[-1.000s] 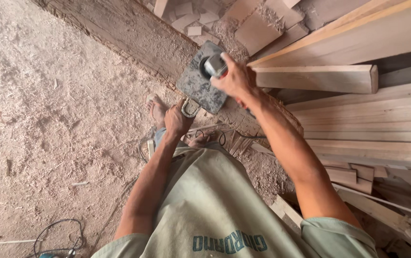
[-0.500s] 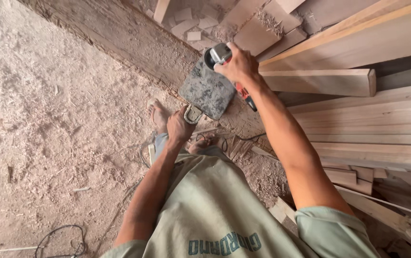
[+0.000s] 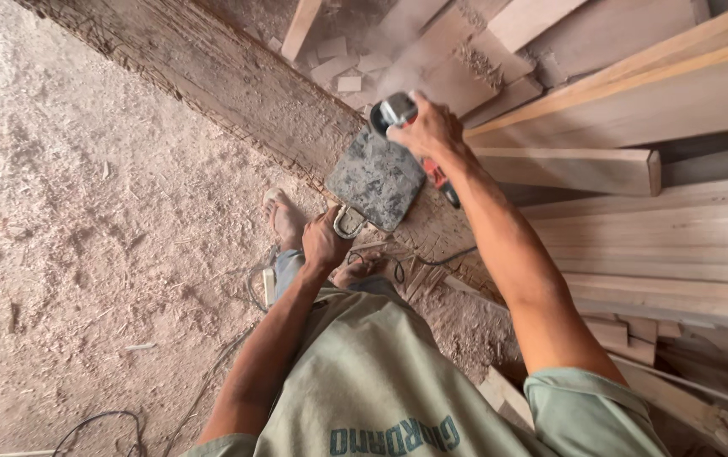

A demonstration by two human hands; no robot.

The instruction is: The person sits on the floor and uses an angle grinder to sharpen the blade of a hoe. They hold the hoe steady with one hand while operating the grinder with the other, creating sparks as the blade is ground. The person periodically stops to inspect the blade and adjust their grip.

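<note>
Grey, dust-caked rectangular metal blade with a small handle (image 3: 375,178), held tilted above the long rough-hewn timber beam (image 3: 237,85) that runs across the sawdust-covered floor (image 3: 85,211). Left hand (image 3: 323,243) closed around the handle at the blade's lower corner; right hand (image 3: 428,131) wrapped around the silver-headed power grinder with red body (image 3: 399,114), pressed at the blade's upper edge, fine dust rising there. Likely stiff and fairly heavy for its size, with hard edges; best gripped at the handle, well clear of the ground edge. Grinder probably vibrating, so a firm full-fist hold on its body. Pale sawn planks (image 3: 634,220) stacked to the right; black cable (image 3: 431,261) trailing beneath the arms; bare feet just beside the beam.
</note>
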